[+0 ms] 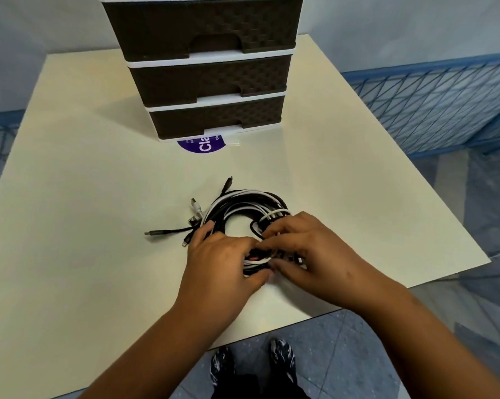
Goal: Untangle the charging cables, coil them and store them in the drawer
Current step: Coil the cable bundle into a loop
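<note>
A bundle of black and white charging cables (243, 205) lies in a rough loop on the cream table (84, 197), near its front edge. Several plug ends (162, 232) stick out to the left of the loop. My left hand (220, 260) grips the near side of the bundle, fingers closed over the strands. From the right, my right hand (300, 249) pinches the same tangled part. The near part of the loop is hidden under both hands. A brown three-drawer unit (214, 79) stands at the back of the table, all drawers closed.
A purple round sticker (202, 145) peeks out from under the drawer unit. The table's front edge (271, 332) runs close below my hands, with my shoes on the tiled floor beneath. A blue patterned wall band (444, 110) lies to the right.
</note>
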A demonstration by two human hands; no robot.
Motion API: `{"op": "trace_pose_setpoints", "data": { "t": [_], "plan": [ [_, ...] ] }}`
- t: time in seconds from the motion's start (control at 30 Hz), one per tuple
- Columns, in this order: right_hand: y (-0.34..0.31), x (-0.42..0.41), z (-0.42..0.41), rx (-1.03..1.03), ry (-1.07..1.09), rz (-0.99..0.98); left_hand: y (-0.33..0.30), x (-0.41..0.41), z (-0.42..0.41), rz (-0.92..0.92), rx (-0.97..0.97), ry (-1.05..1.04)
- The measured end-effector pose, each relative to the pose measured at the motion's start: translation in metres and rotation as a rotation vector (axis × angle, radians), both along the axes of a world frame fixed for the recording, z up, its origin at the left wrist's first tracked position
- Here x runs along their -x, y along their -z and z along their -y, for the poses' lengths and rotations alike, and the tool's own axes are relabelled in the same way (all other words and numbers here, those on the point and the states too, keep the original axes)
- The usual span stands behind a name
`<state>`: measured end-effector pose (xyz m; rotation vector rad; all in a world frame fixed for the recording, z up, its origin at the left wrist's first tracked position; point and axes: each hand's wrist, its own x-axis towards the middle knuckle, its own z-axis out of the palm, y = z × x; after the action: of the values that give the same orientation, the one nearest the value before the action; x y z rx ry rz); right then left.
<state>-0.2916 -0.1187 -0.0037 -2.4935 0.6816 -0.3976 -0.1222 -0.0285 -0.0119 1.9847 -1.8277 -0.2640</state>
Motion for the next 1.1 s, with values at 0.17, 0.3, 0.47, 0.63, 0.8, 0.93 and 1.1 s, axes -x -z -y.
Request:
{"op": "trace_pose_setpoints", "data": {
  "t": [0.17,0.3,0.47,0.63,0.8,0.93,1.1],
  "plan": [
    [0.000,-0.007,0.007,-0.007,0.016,-0.016,0.000,-0.003,0.001,-0.177,0.031,-0.009],
    [0.004,-0.013,0.007,-0.059,0.032,-0.045,-0.011,-0.011,-0.006,-0.468,-0.022,-0.029],
    [0.006,-0.017,0.011,-0.103,-0.038,-0.116,-0.018,-0.024,-0.011,-0.615,-0.112,-0.005],
    [0.005,-0.016,0.013,-0.116,-0.045,-0.127,-0.013,-0.023,-0.010,-0.370,0.008,0.045],
    [0.006,-0.015,0.015,-0.124,-0.069,-0.085,-0.006,-0.019,-0.011,-0.141,0.078,0.121],
    [0.005,-0.015,0.018,-0.170,-0.092,-0.031,-0.001,-0.023,-0.011,-0.153,0.051,0.130],
    [0.008,-0.016,0.019,-0.161,-0.105,-0.011,0.000,-0.023,-0.011,-0.167,0.035,0.119]
  ]
}}
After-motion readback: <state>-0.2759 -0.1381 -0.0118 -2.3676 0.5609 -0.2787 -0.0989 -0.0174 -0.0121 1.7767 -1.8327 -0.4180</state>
